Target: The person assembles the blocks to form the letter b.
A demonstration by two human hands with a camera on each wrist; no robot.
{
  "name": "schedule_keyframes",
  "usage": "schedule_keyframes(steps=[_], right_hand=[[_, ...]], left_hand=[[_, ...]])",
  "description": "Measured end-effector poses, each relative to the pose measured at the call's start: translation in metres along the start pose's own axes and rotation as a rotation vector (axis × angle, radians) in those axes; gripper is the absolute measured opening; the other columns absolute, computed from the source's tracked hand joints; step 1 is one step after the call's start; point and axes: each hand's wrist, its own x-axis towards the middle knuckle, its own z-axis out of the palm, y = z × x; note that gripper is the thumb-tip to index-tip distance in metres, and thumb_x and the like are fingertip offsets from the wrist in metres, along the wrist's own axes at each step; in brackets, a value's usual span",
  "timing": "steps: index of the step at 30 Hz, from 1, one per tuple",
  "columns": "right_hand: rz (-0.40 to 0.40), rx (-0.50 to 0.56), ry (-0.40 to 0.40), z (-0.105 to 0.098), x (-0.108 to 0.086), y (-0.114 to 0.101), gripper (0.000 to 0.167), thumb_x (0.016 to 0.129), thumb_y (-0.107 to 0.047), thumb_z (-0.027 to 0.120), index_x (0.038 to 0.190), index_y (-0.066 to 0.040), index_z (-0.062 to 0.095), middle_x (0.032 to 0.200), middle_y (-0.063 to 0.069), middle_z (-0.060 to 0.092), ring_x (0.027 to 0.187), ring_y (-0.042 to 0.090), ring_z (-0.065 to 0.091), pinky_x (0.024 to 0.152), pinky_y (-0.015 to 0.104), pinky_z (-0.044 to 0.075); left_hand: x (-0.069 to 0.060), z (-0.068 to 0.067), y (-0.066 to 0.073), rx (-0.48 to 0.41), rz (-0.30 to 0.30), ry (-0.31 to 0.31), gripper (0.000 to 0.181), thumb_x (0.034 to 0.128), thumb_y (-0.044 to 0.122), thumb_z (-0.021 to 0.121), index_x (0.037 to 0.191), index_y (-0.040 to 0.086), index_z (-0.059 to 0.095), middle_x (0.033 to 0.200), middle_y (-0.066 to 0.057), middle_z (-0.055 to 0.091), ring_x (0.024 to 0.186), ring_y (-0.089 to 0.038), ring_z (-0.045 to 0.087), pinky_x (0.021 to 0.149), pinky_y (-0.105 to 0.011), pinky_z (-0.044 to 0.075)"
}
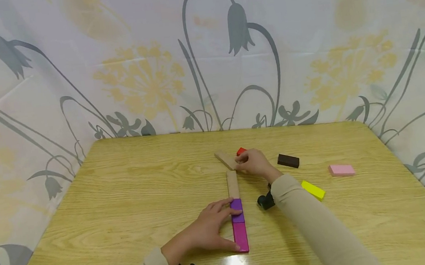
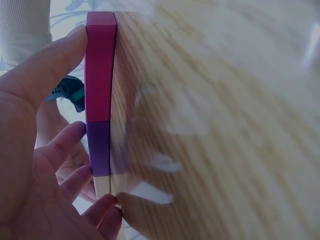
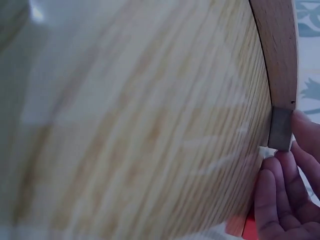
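Observation:
A straight row on the table joins a magenta block [image 1: 241,238], a purple block [image 1: 237,217] and a plain wooden block [image 1: 233,185]. My left hand [image 1: 210,226] rests against the row's left side, thumb at the magenta block's near end and extended fingers on and beside the purple one. Beyond the row, a second plain wooden block [image 1: 224,159] lies slanted to the left. With thumb and fingertips, my right hand [image 1: 253,163] pinches its near end. In the right wrist view, its shaded end [image 3: 281,129] shows between thumb and fingers. A red block [image 1: 241,151], partly hidden, lies behind that hand.
A dark brown block [image 1: 288,161], a pink block [image 1: 341,170] and a yellow block [image 1: 313,190] are spread over the right side of the wooden table [image 1: 143,179]. A flower-patterned cloth [image 1: 204,63] hangs around the back and sides. Both wrists carry black cameras.

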Motion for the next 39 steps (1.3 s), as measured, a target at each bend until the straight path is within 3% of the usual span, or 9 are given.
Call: schedule_keyframes(steps=[5,9,14,22,27,34,39], right_hand=[[-0.067,0.006,-0.028,-0.003,0.0,0.002,0.03,0.084,-0.007,0.067,0.113,0.002,0.065,0.085,0.01,0.064,0.074,0.019,0.055,0.062,0.028,0.044],[-0.078,0.006,-0.054,-0.004,0.0,0.0,0.024,0.086,-0.006,0.065,0.108,0.003,0.068,0.091,0.014,0.067,0.075,0.017,0.056,0.063,0.026,0.045],[-0.017,-0.01,-0.026,-0.002,-0.001,-0.003,0.019,0.085,-0.009,0.067,0.1,0.002,0.072,0.1,0.015,0.068,0.084,0.02,0.061,0.069,0.028,0.049],[-0.039,-0.116,0.037,0.004,-0.002,-0.007,0.014,0.084,-0.011,0.07,0.09,0.0,0.074,0.083,0.009,0.07,0.074,0.018,0.061,0.064,0.028,0.048],[-0.031,-0.064,0.029,0.007,-0.005,-0.005,0.015,0.085,-0.009,0.067,0.095,0.001,0.073,0.087,0.011,0.07,0.073,0.019,0.062,0.063,0.029,0.049],[-0.053,-0.002,0.004,0.006,-0.011,-0.001,0.017,0.086,-0.004,0.063,0.1,0.002,0.071,0.099,0.015,0.068,0.09,0.026,0.062,0.07,0.031,0.05],[-0.039,0.027,0.002,0.007,-0.015,0.001,0.017,0.087,-0.004,0.064,0.101,0.001,0.071,0.102,0.014,0.068,0.087,0.024,0.062,0.066,0.028,0.048]], left_hand=[[0.0,0.0,0.0,0.006,0.01,0.006,0.077,0.0736,0.053,0.072,0.138,0.021,0.044,0.151,-0.003,0.022,0.135,-0.027,0.022,0.106,-0.049,0.024],[0.001,0.0,0.0,0.008,0.012,0.008,0.078,0.0733,0.054,0.072,0.138,0.021,0.044,0.151,-0.003,0.022,0.135,-0.027,0.022,0.106,-0.049,0.024],[0.001,-0.001,0.002,0.004,0.009,0.001,0.077,0.0737,0.053,0.072,0.138,0.022,0.045,0.151,-0.003,0.022,0.135,-0.027,0.022,0.106,-0.049,0.023],[-0.001,-0.002,0.002,-0.008,0.002,-0.003,0.075,0.0744,0.051,0.073,0.137,0.022,0.045,0.151,-0.004,0.022,0.135,-0.028,0.023,0.106,-0.05,0.023],[-0.001,-0.001,0.002,-0.003,0.0,0.002,0.075,0.0742,0.051,0.073,0.138,0.022,0.045,0.151,-0.004,0.022,0.135,-0.029,0.022,0.106,-0.05,0.023],[-0.001,0.0,0.002,0.009,0.002,0.004,0.076,0.0741,0.052,0.073,0.138,0.02,0.045,0.151,-0.005,0.021,0.135,-0.029,0.022,0.106,-0.051,0.022],[0.0,0.0,0.001,0.01,0.003,0.001,0.077,0.0739,0.053,0.072,0.138,0.02,0.045,0.152,-0.005,0.021,0.135,-0.028,0.022,0.106,-0.05,0.022]])
